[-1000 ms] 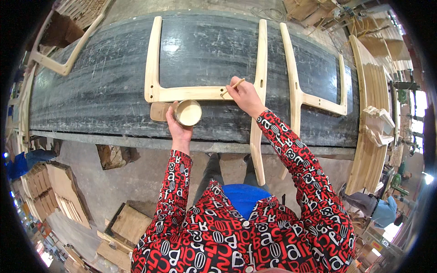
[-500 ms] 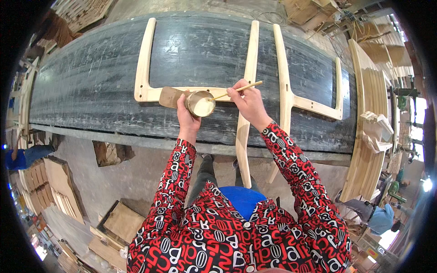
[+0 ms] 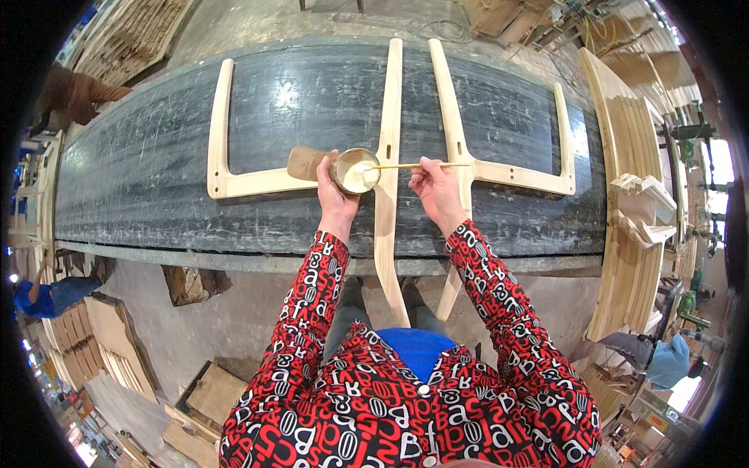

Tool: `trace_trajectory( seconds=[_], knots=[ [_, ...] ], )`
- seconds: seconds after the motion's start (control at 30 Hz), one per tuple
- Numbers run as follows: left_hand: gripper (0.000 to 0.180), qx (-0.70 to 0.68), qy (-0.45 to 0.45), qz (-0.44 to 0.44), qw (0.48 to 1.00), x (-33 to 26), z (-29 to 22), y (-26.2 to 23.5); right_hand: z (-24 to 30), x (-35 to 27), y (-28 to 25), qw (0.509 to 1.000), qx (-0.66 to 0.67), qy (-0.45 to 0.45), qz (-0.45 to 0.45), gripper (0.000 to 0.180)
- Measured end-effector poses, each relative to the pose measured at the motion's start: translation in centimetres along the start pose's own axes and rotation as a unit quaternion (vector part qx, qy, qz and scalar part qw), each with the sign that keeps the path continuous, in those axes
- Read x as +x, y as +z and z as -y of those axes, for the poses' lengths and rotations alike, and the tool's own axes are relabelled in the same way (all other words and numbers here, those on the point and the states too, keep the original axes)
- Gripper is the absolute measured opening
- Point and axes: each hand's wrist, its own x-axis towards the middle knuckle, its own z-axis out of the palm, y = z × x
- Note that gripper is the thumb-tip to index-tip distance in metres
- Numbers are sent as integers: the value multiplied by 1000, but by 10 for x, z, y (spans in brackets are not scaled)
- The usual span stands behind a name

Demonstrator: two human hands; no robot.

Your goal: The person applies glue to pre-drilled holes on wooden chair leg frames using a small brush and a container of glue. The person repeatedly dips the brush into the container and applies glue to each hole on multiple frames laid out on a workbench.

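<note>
Left hand fingers clamped on cup | right hand fingers pinching stick, tip in cup | frames on counter: I see no glue laid yet

Two wooden frames, one cup, one stick, two hands.

Dark scratched workbench, concrete floor, stacked timber

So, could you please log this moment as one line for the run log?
left hand: holds glue cup | right hand: holds thin stick, tip in cup | under hands: two wooden chair frames on dark workbench
</note>
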Motion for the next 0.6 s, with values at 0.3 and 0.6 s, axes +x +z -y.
trace_trajectory(
  seconds=[0.3, 0.6],
  knots=[
    [35, 13, 7, -18, 1000, 24, 7, -2, 28, 25, -4, 983, -133, -129, 16, 13],
    [37, -18, 30, -50, 998, 3, -27, -46, 38, 47, 24, 728, -605, -310, 86, 19]
  ],
)
